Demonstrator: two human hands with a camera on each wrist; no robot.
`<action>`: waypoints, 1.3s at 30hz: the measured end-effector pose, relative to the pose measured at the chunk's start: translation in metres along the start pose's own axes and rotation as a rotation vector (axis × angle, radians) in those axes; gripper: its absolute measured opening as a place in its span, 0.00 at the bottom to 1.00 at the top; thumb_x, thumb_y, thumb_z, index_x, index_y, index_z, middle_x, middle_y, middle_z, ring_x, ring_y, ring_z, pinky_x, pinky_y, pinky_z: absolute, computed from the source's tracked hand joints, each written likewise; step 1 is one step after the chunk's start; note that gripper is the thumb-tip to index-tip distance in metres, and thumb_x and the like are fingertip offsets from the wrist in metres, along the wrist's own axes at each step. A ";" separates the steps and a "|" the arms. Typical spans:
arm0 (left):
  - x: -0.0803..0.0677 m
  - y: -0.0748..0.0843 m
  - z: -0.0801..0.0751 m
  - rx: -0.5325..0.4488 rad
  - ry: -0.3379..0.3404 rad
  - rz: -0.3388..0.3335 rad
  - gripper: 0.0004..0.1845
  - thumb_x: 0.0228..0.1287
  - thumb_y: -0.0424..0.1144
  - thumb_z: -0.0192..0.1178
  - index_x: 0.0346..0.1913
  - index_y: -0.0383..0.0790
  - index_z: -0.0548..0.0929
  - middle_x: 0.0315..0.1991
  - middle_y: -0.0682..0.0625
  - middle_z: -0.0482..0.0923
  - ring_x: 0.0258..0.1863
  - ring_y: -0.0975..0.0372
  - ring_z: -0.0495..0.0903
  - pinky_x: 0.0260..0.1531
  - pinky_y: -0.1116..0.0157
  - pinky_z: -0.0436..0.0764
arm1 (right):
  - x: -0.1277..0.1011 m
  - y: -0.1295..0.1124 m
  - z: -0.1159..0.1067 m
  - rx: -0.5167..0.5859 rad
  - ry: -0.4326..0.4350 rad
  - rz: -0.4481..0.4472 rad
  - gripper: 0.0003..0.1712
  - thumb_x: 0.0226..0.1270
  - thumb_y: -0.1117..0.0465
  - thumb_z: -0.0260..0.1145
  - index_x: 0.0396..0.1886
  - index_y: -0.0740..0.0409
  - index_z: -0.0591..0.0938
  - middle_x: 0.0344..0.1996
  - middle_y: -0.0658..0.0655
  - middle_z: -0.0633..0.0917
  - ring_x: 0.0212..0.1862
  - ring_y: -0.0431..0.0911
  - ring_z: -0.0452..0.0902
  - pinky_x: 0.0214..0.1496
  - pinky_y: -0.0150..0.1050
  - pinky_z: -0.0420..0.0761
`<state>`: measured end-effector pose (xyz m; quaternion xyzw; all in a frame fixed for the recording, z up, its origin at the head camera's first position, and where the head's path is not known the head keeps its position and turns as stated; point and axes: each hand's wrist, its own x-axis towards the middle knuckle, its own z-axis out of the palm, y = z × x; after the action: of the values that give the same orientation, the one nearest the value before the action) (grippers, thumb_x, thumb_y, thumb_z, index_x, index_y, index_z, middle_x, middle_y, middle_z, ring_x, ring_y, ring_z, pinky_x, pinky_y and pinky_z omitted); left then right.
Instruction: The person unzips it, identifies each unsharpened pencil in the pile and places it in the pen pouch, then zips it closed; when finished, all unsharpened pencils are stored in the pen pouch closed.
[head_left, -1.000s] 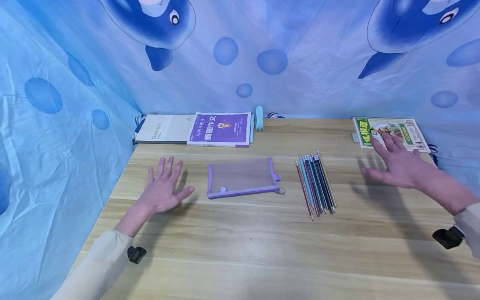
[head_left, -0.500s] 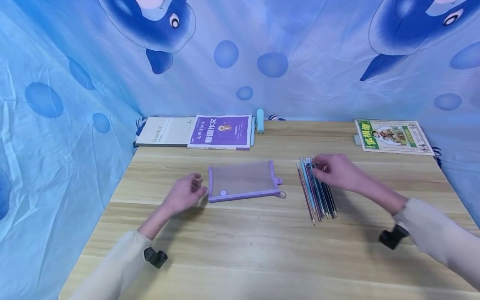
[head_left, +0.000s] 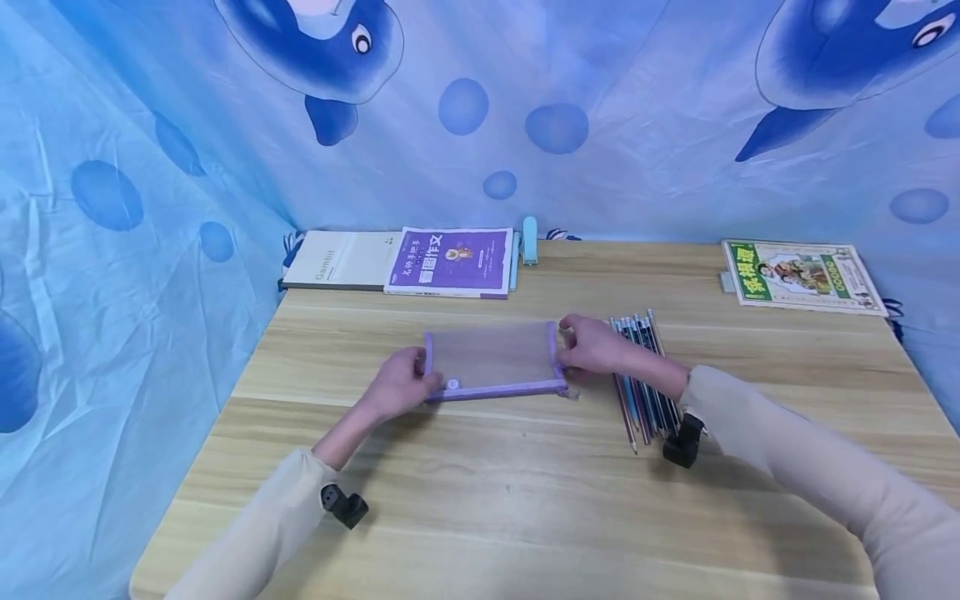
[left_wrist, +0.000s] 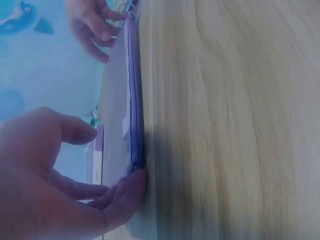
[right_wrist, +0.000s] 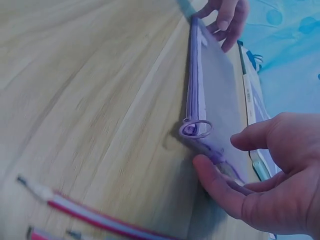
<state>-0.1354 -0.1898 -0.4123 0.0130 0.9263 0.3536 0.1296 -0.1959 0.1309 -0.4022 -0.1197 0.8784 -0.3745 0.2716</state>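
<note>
A purple-edged mesh zipper pouch (head_left: 495, 354) lies flat on the wooden table, a small round white mark near its lower left corner. At its left end is my left hand (head_left: 401, 383), the thumb touching the near corner and the index finger raised off the mesh in the left wrist view. My right hand (head_left: 592, 343) is at the right end, its relaxed fingers spread around the edge beside the zipper's metal ring (right_wrist: 196, 129). Several pencils (head_left: 637, 392) lie side by side under my right wrist, partly hidden by it.
At the back left lie a pale notebook (head_left: 341, 260) and a purple book (head_left: 453, 261), with a light blue stapler-like thing (head_left: 530, 240) beside them. A green picture book (head_left: 802, 277) lies back right. Blue patterned cloth (head_left: 645, 175) hangs behind the table (head_left: 480, 517).
My right hand has come left from over the green book, passing above the pencils, to the pouch's right end. My left hand has moved right to the pouch's left end.
</note>
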 end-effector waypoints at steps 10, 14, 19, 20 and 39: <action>0.003 0.003 0.001 -0.028 -0.010 -0.031 0.31 0.63 0.38 0.62 0.65 0.23 0.70 0.40 0.42 0.79 0.35 0.54 0.77 0.35 0.61 0.80 | 0.005 0.004 0.000 0.262 -0.068 0.042 0.46 0.66 0.73 0.64 0.78 0.66 0.50 0.51 0.73 0.72 0.35 0.55 0.83 0.38 0.46 0.87; 0.003 0.002 0.001 -0.019 0.008 -0.047 0.32 0.64 0.39 0.62 0.66 0.23 0.70 0.42 0.40 0.79 0.36 0.53 0.77 0.37 0.58 0.80 | 0.008 0.009 -0.001 0.346 -0.096 0.034 0.45 0.65 0.74 0.64 0.77 0.67 0.52 0.46 0.69 0.73 0.37 0.56 0.82 0.40 0.46 0.87; -0.004 0.017 0.020 0.113 0.240 0.143 0.29 0.61 0.42 0.65 0.61 0.25 0.76 0.47 0.36 0.77 0.43 0.47 0.77 0.43 0.51 0.81 | 0.011 0.012 -0.003 0.424 -0.095 0.047 0.44 0.66 0.74 0.62 0.77 0.68 0.51 0.46 0.70 0.75 0.38 0.55 0.81 0.41 0.46 0.86; -0.007 0.024 0.028 0.145 0.301 0.229 0.29 0.60 0.42 0.67 0.58 0.26 0.77 0.48 0.35 0.77 0.45 0.46 0.77 0.49 0.47 0.80 | 0.011 0.012 -0.004 0.438 -0.092 0.049 0.44 0.67 0.74 0.62 0.77 0.68 0.51 0.46 0.70 0.75 0.38 0.55 0.81 0.41 0.46 0.86; -0.004 0.108 0.128 0.362 0.483 0.677 0.15 0.50 0.42 0.76 0.40 0.41 0.86 0.40 0.47 0.84 0.37 0.57 0.82 0.31 0.63 0.83 | 0.013 0.013 0.004 0.557 -0.101 0.086 0.43 0.68 0.74 0.60 0.76 0.72 0.49 0.47 0.72 0.77 0.33 0.50 0.83 0.41 0.42 0.86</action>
<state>-0.1072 -0.0262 -0.4320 0.2549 0.9203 0.2015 -0.2176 -0.2047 0.1320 -0.4191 -0.0215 0.7315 -0.5828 0.3531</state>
